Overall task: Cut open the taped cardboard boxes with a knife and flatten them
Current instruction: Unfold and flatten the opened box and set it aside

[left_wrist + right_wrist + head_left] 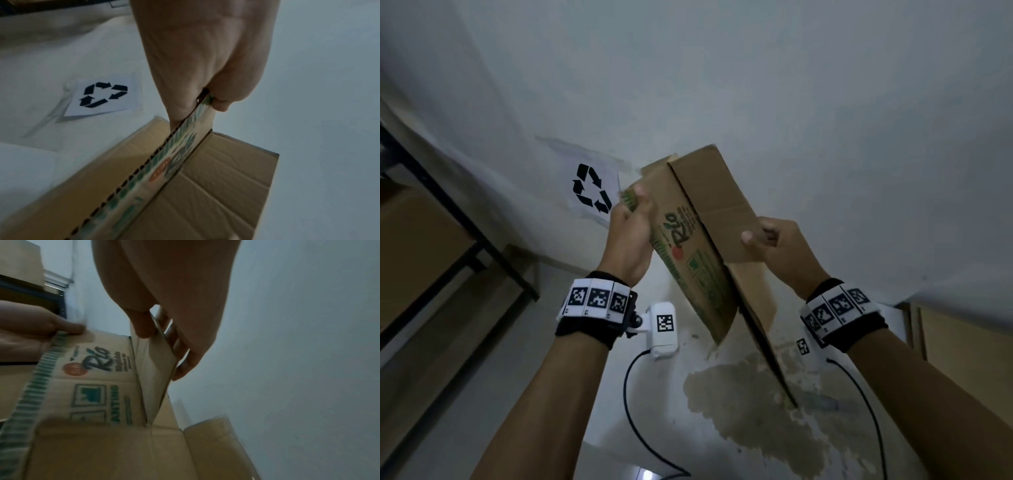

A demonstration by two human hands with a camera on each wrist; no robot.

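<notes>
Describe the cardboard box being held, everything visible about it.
The cardboard box is brown corrugated board, opened up and held in the air in front of a pale wall. One panel carries green stripes along its edge, a "Rio" logo with an orange dot, and green symbols; the other panels are plain with fold creases. The left hand pinches the printed edge, the right hand grips a plain flap. No tape can be made out.

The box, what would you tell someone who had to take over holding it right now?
Left hand: pinches the printed edge of the cardboard box.
Right hand: grips the plain flap on the other side, thumb in front, fingers behind.
The box is held up in the air in front of the wall, near the recycling sign.
Done: the box is cut open and partly folded.
Left: press it fully flat. No knife is in view.
</notes>
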